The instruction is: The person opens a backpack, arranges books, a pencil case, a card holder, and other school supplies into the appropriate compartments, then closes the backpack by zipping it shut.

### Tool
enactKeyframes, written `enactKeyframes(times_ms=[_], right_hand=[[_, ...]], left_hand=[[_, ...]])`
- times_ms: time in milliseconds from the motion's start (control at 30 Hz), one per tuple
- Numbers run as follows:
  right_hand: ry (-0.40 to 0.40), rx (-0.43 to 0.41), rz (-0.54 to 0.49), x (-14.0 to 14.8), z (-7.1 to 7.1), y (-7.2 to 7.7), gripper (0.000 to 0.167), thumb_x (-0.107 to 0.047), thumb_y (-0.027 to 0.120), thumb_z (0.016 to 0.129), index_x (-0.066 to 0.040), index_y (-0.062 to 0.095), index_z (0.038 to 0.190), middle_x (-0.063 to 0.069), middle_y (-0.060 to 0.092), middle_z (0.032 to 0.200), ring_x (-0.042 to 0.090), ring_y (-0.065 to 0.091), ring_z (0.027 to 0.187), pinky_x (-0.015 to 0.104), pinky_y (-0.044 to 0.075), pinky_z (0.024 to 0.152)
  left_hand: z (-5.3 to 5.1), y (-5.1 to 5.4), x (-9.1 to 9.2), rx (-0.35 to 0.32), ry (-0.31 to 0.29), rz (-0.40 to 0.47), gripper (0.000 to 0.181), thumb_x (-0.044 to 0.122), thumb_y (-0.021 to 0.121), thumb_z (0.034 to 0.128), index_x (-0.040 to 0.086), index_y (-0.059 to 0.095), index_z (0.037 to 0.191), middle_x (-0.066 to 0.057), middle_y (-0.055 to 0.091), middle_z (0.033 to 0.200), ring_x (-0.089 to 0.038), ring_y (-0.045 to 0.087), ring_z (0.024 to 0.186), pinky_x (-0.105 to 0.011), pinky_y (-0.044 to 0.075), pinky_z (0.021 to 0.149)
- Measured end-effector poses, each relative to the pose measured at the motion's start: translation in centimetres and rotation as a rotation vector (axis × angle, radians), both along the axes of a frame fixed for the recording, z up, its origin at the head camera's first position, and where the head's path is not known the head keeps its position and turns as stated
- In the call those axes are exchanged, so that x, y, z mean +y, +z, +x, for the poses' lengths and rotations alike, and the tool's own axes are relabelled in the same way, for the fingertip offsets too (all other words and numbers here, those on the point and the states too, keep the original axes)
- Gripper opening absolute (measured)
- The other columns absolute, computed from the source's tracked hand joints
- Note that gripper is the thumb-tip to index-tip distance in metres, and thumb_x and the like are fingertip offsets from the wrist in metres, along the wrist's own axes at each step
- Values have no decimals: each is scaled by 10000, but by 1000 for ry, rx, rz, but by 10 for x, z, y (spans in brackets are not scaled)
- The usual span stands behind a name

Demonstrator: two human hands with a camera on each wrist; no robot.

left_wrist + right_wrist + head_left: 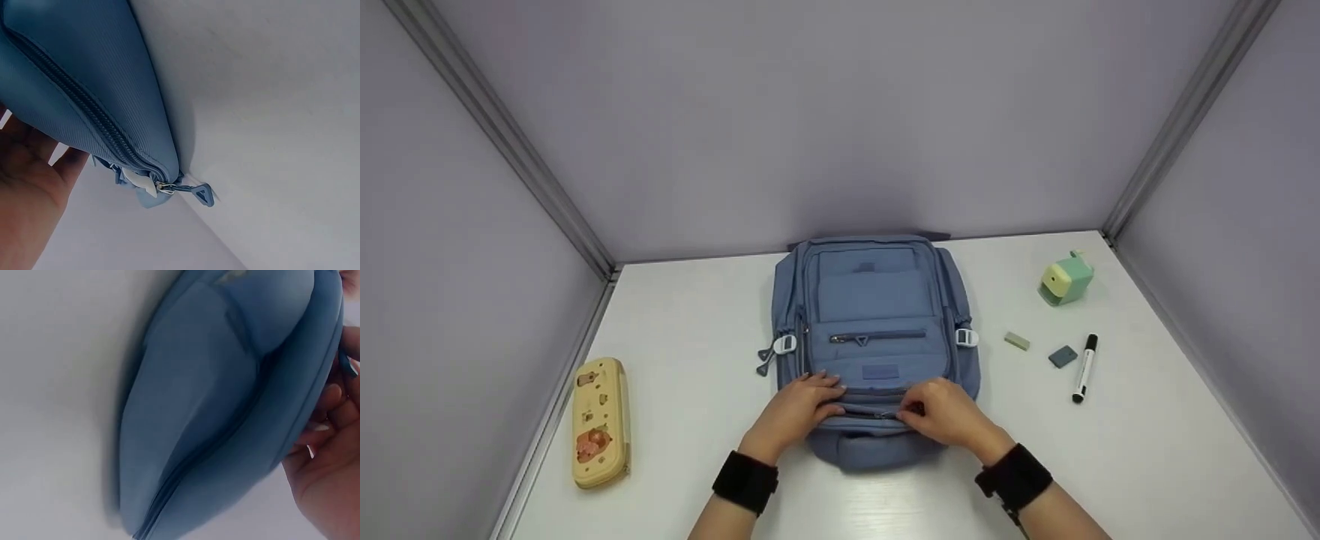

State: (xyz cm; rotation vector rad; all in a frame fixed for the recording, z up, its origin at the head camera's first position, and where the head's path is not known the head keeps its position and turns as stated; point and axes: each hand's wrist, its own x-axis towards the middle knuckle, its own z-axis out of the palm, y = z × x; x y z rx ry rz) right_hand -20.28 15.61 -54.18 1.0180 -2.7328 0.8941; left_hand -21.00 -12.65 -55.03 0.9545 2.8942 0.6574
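- Since the bag (870,292) is made of cloth, it can be judged soft and pliant, easily creased and hardly fragile; its weight cannot be told, as any contents are hidden.
- Slipping seems unlikely on the matt cloth, though the small pull (348,364) could be lost from a loose pinch.
- For a sure hold, the pull is best taken between thumb and forefinger, with the cloth beside the zip (866,415) drawn taut by the other hand.
- The bag is laid at the middle of the table (697,315), front face up, its top towards the far wall (855,120); the zip is set across its near part.
- By the left hand (795,409), the bag's near left part is touched, fingers extended and thumb apart beside the zip; nothing is seen pinched there.
- By the right hand (949,412), at the right of the visible zip, what appears to be the pull is pinched between curled fingers: a narrow grip.
- Most of the bag is placed beyond both hands, its rounded bottom on their near side.
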Motion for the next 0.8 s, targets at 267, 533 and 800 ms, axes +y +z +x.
enactKeyframes(times_ms=[267,533,800], right_hand=[[58,-109,-68,20,-4,2,44,-111,769,835,-115,761,791,-91,677,740,28,599,641,244,509,582],[57,-201,-93,34,-6,4,113,-73,764,807,-153,738,732,-162,586,643,-6,506,560,223,460,520],[46,-284,-134,54,-8,4,184,-22,749,795,-154,708,673,-153,544,610,0,459,526,209,403,481]], left_hand=[[-1,0,3,-39,11,37,417,335,643,931,86,668,1265,-102,570,1367,-340,468,1313,-492,328,1088],[0,1,4,-48,17,42,405,327,644,932,80,677,1251,-103,572,1366,-349,466,1314,-512,321,1087],[1,4,2,-77,23,42,417,322,638,936,79,660,1274,-104,559,1381,-353,450,1326,-522,313,1089]])
